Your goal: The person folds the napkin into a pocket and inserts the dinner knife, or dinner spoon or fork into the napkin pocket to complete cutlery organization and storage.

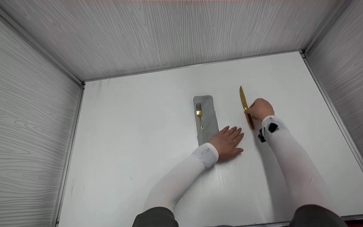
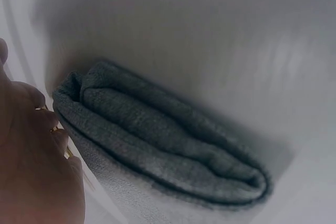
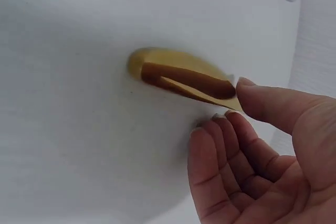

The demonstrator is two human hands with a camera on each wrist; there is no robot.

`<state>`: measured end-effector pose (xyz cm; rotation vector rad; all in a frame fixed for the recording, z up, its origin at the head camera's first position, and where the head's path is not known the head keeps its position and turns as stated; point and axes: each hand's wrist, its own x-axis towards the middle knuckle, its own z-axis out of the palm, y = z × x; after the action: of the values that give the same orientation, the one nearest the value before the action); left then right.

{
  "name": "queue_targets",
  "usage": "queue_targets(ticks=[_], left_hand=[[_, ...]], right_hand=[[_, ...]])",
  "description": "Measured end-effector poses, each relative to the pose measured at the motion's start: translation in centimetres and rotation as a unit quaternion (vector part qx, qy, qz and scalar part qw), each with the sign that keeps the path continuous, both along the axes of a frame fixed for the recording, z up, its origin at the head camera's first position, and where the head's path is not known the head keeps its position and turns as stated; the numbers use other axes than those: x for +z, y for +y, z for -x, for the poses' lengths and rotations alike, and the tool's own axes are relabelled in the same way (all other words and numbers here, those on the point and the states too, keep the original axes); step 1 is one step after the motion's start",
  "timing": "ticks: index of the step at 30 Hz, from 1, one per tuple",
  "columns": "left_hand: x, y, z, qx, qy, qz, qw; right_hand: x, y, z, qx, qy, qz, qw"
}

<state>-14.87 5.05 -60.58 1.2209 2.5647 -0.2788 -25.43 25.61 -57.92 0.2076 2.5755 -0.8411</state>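
A folded grey cloth (image 1: 208,118) lies lengthwise on the white table, with a small gold fork (image 1: 199,113) on its upper left part, tines pointing away. My left hand (image 1: 227,143) rests spread beside the cloth's near right edge, fingers straight, partly over it. In the left wrist view the cloth's rolled-looking end (image 2: 157,135) shows its layers, next to the left hand (image 2: 39,156). To the right, my right hand (image 1: 260,108) pinches a gold knife (image 1: 243,97) near its middle between thumb and fingertips. The knife's handle (image 3: 184,74) extends from the right hand (image 3: 262,156) in the right wrist view.
Light wood-grain panels stand around the table (image 1: 121,142) at the back (image 1: 156,34), left (image 1: 24,119) and right (image 1: 345,72). Metal rails run along the table's edges. A black patch (image 1: 273,127) sits on the right sleeve's cuff.
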Motion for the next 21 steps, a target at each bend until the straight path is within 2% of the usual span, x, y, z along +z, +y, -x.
queue_targets(ticks=[8, 18, 21], left_hand=[[-0.1, 0.1, 0.3, 0.014, -0.001, 0.003, 0.9999], [-0.2, 0.2, 0.2, 0.020, 0.005, -0.005, 0.9998], [0.0, 0.0, 0.2, 0.024, -0.003, -0.016, 0.9996]], right_hand=[[-0.2, -0.3, 0.9, -0.008, -0.020, -0.014, 1.000], [-0.4, -1.1, 0.4, 0.033, -0.001, -0.071, 0.997], [-0.4, -1.3, 0.3, 0.042, 0.001, -0.065, 0.997]])
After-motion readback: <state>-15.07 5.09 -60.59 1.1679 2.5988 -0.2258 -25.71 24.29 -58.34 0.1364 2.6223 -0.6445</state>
